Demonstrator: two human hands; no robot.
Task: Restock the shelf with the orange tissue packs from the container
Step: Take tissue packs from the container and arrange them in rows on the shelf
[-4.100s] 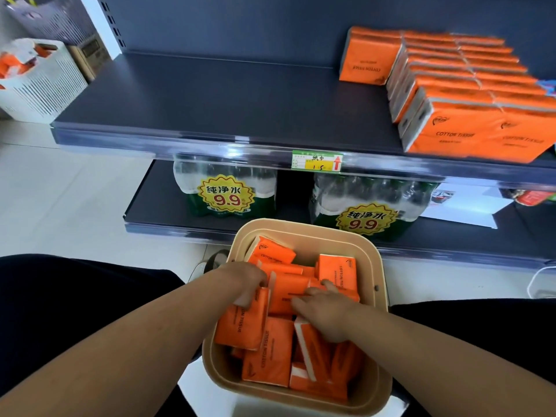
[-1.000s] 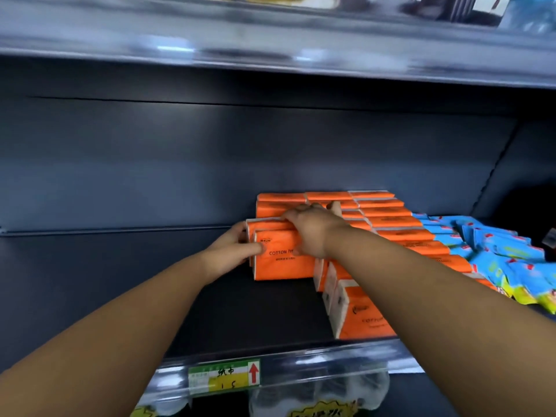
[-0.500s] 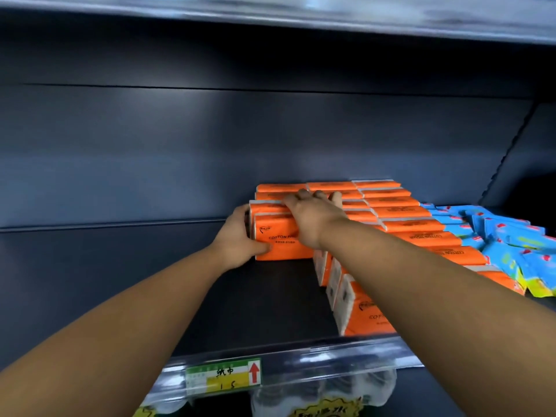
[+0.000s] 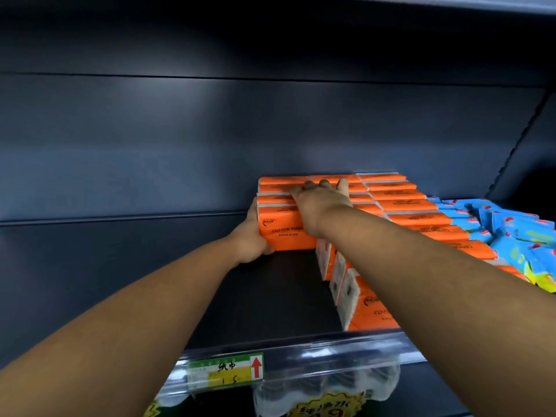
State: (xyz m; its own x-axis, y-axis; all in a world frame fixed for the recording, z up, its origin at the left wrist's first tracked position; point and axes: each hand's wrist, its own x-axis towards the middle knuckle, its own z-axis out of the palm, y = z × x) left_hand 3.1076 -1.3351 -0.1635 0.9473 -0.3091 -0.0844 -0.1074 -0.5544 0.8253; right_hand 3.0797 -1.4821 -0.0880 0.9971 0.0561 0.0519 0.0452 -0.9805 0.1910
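ok so left hand [image 4: 251,236] grips the end of the orange tissue packs [image 4: 285,228] at the back of the shelf [image 4: 120,266], right hand [image 4: 322,200] flat on top (pressing, I think). Let go unevenly and they'll probably topple forward.

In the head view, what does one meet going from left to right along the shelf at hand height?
Bare shelf → left hand → front orange tissue pack → right hand → orange tissue rows → blue packs.

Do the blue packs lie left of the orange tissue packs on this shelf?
No, the blue packs lie to the right of the orange tissue packs.
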